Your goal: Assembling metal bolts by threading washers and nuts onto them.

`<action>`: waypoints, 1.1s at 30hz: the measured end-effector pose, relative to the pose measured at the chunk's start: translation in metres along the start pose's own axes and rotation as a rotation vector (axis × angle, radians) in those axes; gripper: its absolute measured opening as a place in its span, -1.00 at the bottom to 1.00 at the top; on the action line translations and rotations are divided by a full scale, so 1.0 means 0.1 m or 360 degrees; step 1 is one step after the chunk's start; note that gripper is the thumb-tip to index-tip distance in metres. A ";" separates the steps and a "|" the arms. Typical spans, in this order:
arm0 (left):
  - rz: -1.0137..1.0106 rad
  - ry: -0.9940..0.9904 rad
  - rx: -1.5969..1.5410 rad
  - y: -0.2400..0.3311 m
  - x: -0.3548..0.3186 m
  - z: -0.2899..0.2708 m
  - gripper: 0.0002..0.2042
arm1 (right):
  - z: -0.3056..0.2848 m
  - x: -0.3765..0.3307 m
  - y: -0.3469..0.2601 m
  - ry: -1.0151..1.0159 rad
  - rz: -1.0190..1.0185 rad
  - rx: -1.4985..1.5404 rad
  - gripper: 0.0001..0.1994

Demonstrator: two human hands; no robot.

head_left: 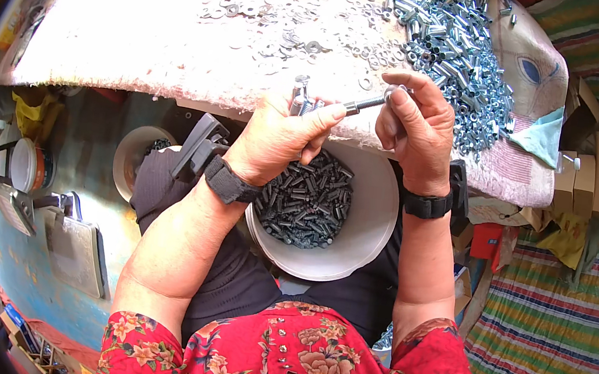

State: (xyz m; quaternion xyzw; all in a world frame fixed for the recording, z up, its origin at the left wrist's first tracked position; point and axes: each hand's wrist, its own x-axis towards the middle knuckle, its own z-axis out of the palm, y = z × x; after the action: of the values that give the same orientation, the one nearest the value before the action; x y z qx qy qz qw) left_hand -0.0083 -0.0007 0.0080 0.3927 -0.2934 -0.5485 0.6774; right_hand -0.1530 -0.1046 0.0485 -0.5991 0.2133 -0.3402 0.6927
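Between my two hands is an expansion bolt (365, 105), a threaded rod with a dark sleeve. My left hand (272, 136) grips its sleeve end between thumb and fingers. Several more bolts (300, 92) stick up out of the same hand. At the other end, my right hand (420, 130) pinches the bolt; a small ring-like piece, washer or nut, shows at those fingertips. Under my hands a white bucket (376, 229) holds many dark metal sleeves or bolts (309, 203). Flat washers (246, 9) lie scattered on the cloth-covered table (124, 41) beyond.
A heap of shiny metal sleeves (449, 41) and small nuts (479, 111) covers the table's right part. To the left of my knee is a smaller white bucket (125, 160). Cardboard boxes (596, 173) stand at the right, over a striped floor sheet (551, 312).
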 end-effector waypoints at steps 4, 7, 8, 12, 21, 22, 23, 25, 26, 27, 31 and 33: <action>-0.0049 -0.0003 0.0073 -0.01 0.00 0.02 -0.87 | -0.04 -0.08 0.07 -0.0040 0.0062 0.0090 -0.78; -0.0043 -0.0020 0.0107 -0.04 0.01 0.02 -0.87 | -0.05 -0.13 0.11 -0.0022 0.0098 0.0243 -0.76; -0.0030 -0.0033 0.0126 -0.05 0.01 0.02 -0.86 | -0.04 -0.15 0.12 -0.0021 0.0108 0.0338 -0.77; 0.0023 -0.0120 0.0266 -0.04 0.01 0.03 -0.82 | 0.04 -0.22 0.16 0.0014 0.0063 0.0553 -0.73; -0.0235 -0.0221 -0.0112 -0.13 -0.02 0.18 -0.87 | 0.25 -0.42 0.33 0.0679 -0.0400 0.0070 -0.76; -0.0270 -0.0254 -0.0132 -0.14 -0.02 0.20 -0.87 | 0.22 -0.44 0.40 0.0743 -0.0494 -0.0107 -0.77; -0.0305 -0.0287 -0.0152 -0.14 -0.02 0.21 -0.87 | 0.18 -0.47 0.46 0.0806 -0.0587 -0.0286 -0.77; -0.0330 -0.0245 -0.0159 -0.18 -0.03 0.21 -0.86 | 0.13 -0.53 0.48 0.0750 -0.0533 -0.0623 -0.83; -0.0336 -0.0176 -0.0152 -0.19 -0.04 0.20 -0.86 | 0.10 -0.54 0.43 0.0663 -0.0485 -0.0766 -0.85; -0.0341 -0.0106 -0.0144 -0.20 -0.05 0.19 -0.86 | 0.07 -0.55 0.38 0.0573 -0.0435 -0.0907 -0.86; -0.0248 -0.0020 -0.0146 -0.17 0.00 0.21 -0.84 | -0.53 -0.39 0.20 0.0648 -0.0508 -0.1567 -0.85; -0.0277 -0.0084 -0.0122 -0.17 0.00 0.16 -0.83 | -0.81 -0.27 0.09 0.0661 -0.0560 -0.1967 -0.82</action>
State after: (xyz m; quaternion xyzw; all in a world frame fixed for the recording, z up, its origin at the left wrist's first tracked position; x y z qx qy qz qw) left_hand -0.0306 -0.0052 0.0021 0.3757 -0.2548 -0.6262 0.6338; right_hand -0.2257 -0.1400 0.0211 -0.8332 0.3967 -0.3716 0.1015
